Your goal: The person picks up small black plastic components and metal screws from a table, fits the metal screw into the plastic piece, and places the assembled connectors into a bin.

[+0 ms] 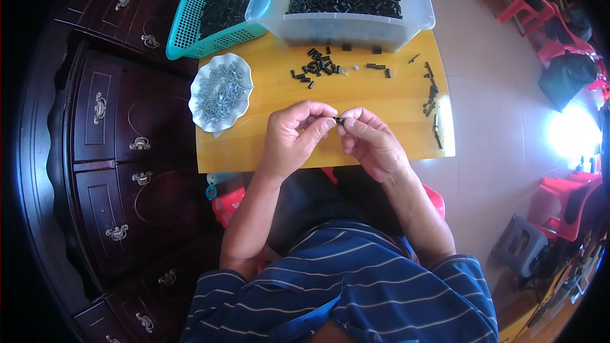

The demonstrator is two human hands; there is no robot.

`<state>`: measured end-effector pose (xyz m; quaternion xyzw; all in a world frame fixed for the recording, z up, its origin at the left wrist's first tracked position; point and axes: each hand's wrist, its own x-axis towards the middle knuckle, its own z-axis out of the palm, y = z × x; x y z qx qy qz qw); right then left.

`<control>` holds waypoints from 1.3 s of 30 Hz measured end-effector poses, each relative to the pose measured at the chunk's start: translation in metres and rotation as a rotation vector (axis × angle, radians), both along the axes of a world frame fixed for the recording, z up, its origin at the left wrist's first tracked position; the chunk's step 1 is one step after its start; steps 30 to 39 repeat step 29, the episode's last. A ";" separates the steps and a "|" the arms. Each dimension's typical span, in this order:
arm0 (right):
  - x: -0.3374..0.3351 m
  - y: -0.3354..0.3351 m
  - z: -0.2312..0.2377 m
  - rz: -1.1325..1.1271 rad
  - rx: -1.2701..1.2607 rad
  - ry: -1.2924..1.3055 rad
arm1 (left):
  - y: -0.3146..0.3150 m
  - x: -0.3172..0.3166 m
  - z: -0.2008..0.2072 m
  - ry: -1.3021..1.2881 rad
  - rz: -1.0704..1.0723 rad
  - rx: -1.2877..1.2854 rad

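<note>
My left hand [297, 132] and my right hand [376, 140] meet over the near part of the yellow table [273, 98]. Between their fingertips is a small black cylindrical piece [339, 121], pinched from both sides. Its finer shape is too small to make out. Beyond my hands lies a loose pile of short black tubular pieces [319, 63]. A white scalloped dish [197, 103] full of thin silvery metal parts, perhaps springs or pins, sits to the left of my left hand.
A translucent plastic bin [356, 30] and a teal basket [185, 28], both holding many black pieces, stand at the table's far side. More black parts [432, 92] line the right edge. A dark wooden cabinet [101, 114] rises at left; a grey stool [520, 246] stands right.
</note>
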<state>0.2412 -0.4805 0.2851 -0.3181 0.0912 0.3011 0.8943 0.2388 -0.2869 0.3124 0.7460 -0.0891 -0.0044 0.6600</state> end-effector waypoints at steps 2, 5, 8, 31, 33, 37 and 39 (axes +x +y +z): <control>-0.001 0.001 0.000 -0.007 -0.008 -0.001 | 0.001 0.000 0.001 -0.017 0.013 0.029; -0.003 0.003 -0.001 -0.027 -0.067 -0.067 | 0.002 -0.001 0.007 -0.019 0.011 0.072; -0.003 0.004 -0.004 -0.036 -0.065 -0.066 | 0.002 0.000 0.016 -0.038 -0.012 0.160; 0.012 0.013 -0.019 0.238 0.102 -0.052 | 0.026 0.030 0.011 -0.218 -0.267 0.268; 0.012 0.013 -0.019 0.238 0.102 -0.052 | 0.026 0.030 0.011 -0.218 -0.267 0.268; 0.012 0.013 -0.019 0.238 0.102 -0.052 | 0.026 0.030 0.011 -0.218 -0.267 0.268; 0.012 0.013 -0.019 0.238 0.102 -0.052 | 0.026 0.030 0.011 -0.218 -0.267 0.268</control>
